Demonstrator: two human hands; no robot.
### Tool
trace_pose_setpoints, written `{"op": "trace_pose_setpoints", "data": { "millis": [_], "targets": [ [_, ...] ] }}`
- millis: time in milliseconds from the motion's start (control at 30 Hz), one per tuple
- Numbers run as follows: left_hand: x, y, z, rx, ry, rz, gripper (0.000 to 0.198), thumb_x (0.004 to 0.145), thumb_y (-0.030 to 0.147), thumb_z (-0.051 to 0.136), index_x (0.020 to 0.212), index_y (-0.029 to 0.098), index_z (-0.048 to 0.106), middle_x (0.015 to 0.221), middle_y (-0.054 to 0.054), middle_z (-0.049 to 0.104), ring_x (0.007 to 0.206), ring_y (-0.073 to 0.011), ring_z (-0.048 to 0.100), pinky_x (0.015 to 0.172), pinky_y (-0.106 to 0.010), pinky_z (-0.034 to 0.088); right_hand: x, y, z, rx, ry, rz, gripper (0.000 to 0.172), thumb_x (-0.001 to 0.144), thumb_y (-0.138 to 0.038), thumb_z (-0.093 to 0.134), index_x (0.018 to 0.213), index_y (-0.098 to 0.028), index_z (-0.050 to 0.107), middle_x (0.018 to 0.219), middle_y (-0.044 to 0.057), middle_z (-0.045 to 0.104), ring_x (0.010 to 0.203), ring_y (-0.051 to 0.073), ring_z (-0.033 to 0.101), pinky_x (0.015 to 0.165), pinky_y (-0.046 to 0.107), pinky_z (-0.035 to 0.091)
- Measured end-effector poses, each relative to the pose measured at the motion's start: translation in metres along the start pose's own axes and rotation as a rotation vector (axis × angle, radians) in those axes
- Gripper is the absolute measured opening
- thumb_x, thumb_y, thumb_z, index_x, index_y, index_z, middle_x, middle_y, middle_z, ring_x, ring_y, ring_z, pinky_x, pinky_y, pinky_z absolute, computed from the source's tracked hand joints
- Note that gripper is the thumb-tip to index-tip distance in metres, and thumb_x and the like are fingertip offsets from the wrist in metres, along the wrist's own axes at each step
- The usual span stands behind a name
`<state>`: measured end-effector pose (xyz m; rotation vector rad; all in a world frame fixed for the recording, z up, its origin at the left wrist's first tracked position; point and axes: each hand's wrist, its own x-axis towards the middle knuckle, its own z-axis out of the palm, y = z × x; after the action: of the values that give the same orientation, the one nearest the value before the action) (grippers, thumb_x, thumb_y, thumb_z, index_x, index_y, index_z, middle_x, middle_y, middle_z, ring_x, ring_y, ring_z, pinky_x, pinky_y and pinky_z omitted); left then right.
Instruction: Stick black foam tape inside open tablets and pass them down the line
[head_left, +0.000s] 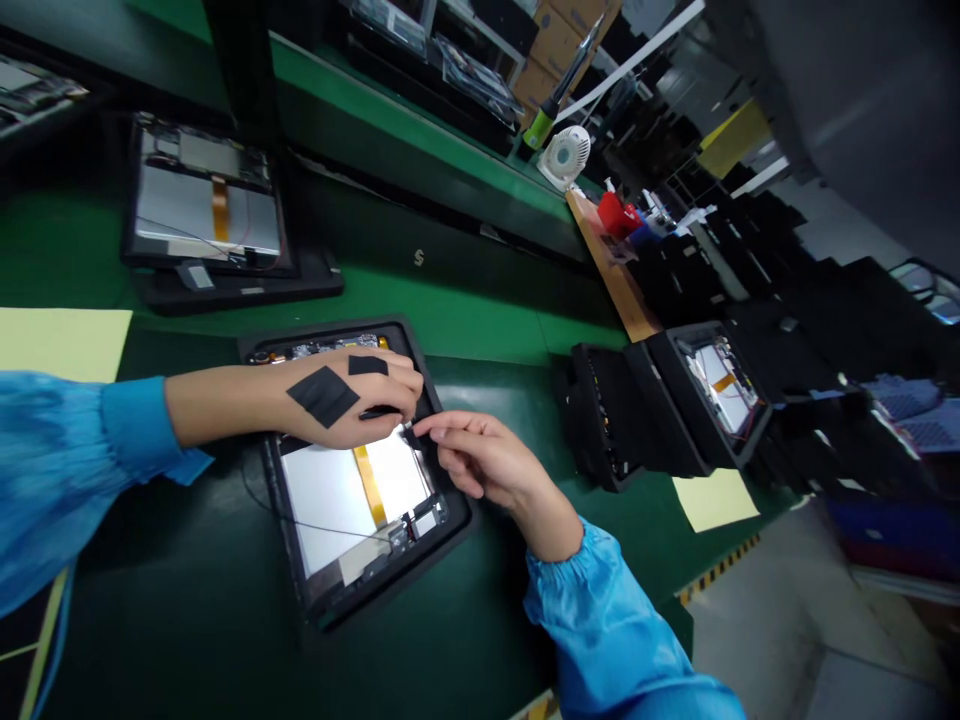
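- Lying flat at nine o'clock, a pale yellow paper sheet [60, 340] sits on the smooth dark green tabletop [465, 310], under a loose, shiny blue sleeve.
- At eleven o'clock a second opened tablet [206, 205] rests in its black holder, showing a grey panel with an orange ribbon strip.
- At the centre lies the opened tablet [337, 490], a rectangle with rounded corners set askew in a matte black tray [330, 610]. Its white battery panel is glossy, an amber ribbon crosses it, a thin wire runs over it, and small circuit parts crowd the six o'clock end.
- The left hand [341, 400] covers the tablet's twelve o'clock end, with two flat black tape patches [324, 395] stuck on its back. Its fingers are curled narrow on a thin black strip [379, 411].
- The right hand [480, 460] meets it at the tablet's three o'clock edge, thumb and forefinger pinched tight on the strip's end.
- At three o'clock stand tilted black trays [660, 400], with bare green tabletop between them and the hands.
- A yellow note [712, 498] lies near the striped tabletop edge [720, 570] at four o'clock.
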<state>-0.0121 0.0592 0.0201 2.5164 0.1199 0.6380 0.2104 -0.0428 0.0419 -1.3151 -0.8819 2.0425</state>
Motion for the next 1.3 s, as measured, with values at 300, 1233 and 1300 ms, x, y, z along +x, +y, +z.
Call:
{"op": "trace_pose_setpoints", "data": {
  "millis": [300, 1233, 1300],
  "targets": [
    [-0.002, -0.004, 0.006, -0.039, 0.071, 0.018, 0.021, 0.102, 0.022, 0.05, 0.088, 0.02, 0.065, 0.086, -0.003, 0.063, 0.085, -0.0186, 0.058, 0.082, -0.03, 0.044, -0.005, -0.005, 0.0, -0.034, -0.042, 0.087, 0.031, 0.089, -0.032, 0.067, 0.116, -0.019, 0.059, 0.047, -0.012, 0.054, 0.028, 0.006, 0.034, 0.029, 0.016, 0.024],
    [0.005, -0.015, 0.014, -0.069, 0.081, -0.001, 0.019, 0.086, 0.014, 0.047, 0.079, 0.021, 0.064, 0.08, 0.0, 0.066, 0.082, -0.0185, 0.058, 0.077, -0.031, 0.042, -0.018, -0.009, 0.001, -0.06, -0.078, 0.167, 0.036, 0.105, -0.04, 0.049, 0.136, -0.021, 0.048, 0.049, -0.013, 0.049, 0.03, 0.007, 0.029, 0.032, 0.016, 0.022],
    [0.004, -0.014, 0.014, -0.065, 0.105, 0.027, 0.018, 0.088, 0.015, 0.048, 0.079, 0.021, 0.063, 0.078, 0.0, 0.064, 0.081, -0.0177, 0.057, 0.077, -0.031, 0.042, -0.017, -0.009, 0.003, -0.087, -0.075, 0.175, 0.036, 0.106, -0.041, 0.047, 0.136, -0.021, 0.047, 0.05, -0.011, 0.053, 0.029, 0.008, 0.033, 0.032, 0.016, 0.023]
  ]
}}
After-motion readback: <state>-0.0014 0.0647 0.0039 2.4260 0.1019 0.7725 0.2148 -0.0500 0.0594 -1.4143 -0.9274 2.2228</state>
